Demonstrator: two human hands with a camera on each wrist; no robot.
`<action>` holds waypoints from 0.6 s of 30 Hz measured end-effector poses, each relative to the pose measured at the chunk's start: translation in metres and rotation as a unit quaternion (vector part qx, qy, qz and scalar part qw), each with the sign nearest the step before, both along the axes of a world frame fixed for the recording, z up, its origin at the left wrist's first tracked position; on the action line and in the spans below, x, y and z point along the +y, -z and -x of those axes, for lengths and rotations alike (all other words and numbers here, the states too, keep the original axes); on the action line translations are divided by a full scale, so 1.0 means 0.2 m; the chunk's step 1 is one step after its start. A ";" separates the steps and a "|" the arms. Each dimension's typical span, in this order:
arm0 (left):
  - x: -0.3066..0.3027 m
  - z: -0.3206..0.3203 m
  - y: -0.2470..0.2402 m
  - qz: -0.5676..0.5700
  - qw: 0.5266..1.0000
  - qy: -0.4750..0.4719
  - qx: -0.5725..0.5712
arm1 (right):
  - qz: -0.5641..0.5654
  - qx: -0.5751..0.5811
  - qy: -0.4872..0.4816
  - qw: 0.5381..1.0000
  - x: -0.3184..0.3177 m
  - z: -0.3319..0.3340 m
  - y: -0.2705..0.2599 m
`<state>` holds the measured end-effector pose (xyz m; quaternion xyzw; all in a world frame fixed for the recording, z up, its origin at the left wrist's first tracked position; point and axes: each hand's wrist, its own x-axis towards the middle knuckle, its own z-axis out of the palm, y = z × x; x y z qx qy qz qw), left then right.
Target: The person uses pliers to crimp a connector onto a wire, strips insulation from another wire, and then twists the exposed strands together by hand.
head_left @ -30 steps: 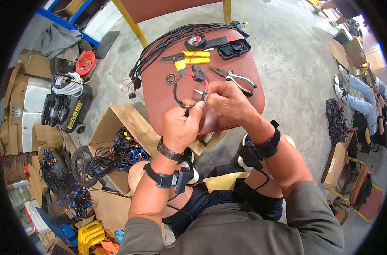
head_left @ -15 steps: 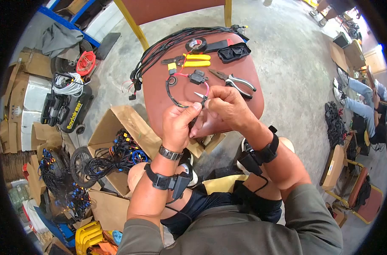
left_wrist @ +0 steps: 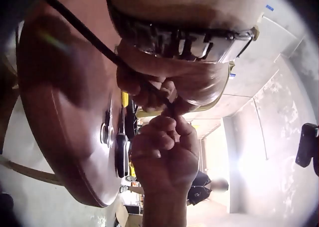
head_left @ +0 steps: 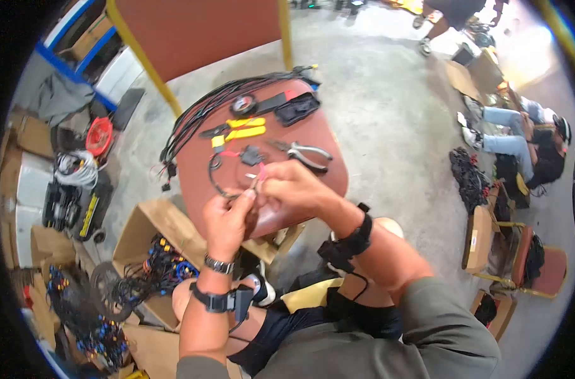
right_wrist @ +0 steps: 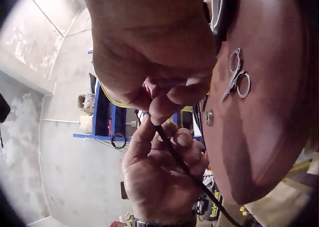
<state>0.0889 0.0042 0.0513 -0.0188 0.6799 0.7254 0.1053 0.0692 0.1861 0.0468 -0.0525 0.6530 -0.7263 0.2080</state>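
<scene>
Fingertips meet over a black cable (right_wrist: pixel 174 155) above the chair's seat. My left hand (head_left: pixel 227 221) pinches it, and my right hand (head_left: pixel 294 187) pinches it right beside; the exact spot is hidden by the fingers. From there the cable's loop (head_left: pixel 213 177) runs to a yellow connector (head_left: pixel 218 141) and a black fuse holder (head_left: pixel 253 155) with pink-red wire, over the seat. Small scissors (right_wrist: pixel 234 80) lie on the seat beneath the hands. Beyond are pliers (head_left: pixel 308 155) with grey-black handles and a yellow-handled wire stripper (head_left: pixel 246 128).
On the red-brown seat (head_left: pixel 281 211) also lie a tape roll (head_left: pixel 243 104), a black plastic tray (head_left: pixel 298 110) and a long cable bundle (head_left: pixel 199 120). An open carton (head_left: pixel 142 237) of wiring stands left of the chair. People sit and stand at the far right.
The head view has swung, so chair and hands appear further left and lower. Earlier, the fuse holder and yellow connector shifted on the seat. Both hands keep their pinch on the cable.
</scene>
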 end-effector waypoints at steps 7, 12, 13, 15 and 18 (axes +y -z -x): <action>-0.07 -0.03 -0.08 0.351 0.913 -0.059 0.201 | -0.020 -0.010 0.032 0.999 0.02 0.01 0.00; 0.03 -0.01 -0.04 0.286 0.878 -0.018 0.384 | -0.051 0.039 0.020 0.998 -0.01 0.00 0.07; 0.00 0.00 0.00 0.301 0.879 0.011 0.369 | -0.072 0.061 0.016 0.995 -0.02 -0.01 0.06; -0.03 0.00 0.01 0.246 0.952 0.048 0.178 | -0.125 0.111 0.018 0.986 -0.01 -0.02 0.04; -0.01 -0.01 -0.03 0.170 0.982 0.076 0.027 | -0.179 0.156 0.019 0.971 0.00 -0.03 0.02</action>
